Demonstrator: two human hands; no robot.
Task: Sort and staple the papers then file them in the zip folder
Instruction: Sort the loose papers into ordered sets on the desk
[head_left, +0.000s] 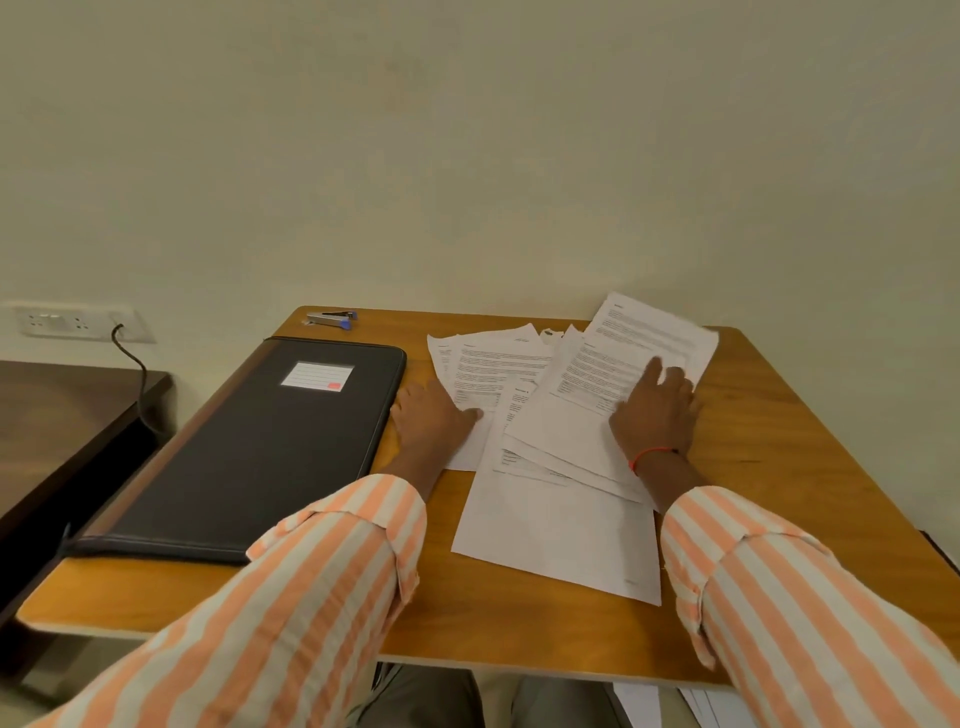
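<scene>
Several printed white papers (545, 525) lie fanned and overlapping across the right half of the wooden table (789, 467). My left hand (431, 418) rests flat on the left sheets, fingers out. My right hand (657, 410) lies on the upper right sheets with its fingers spread; a red thread circles the wrist. The black zip folder (260, 452), shut and bearing a white label, lies on the left of the table. A grey and blue stapler (332, 318) sits at the far left corner, beyond the folder.
A dark wooden side table (67, 415) stands to the left, lower down. A wall socket (78, 323) with a black cable plugged in is behind it. A plain wall runs along the table's far edge. More sheets (696, 706) show below the table's near edge.
</scene>
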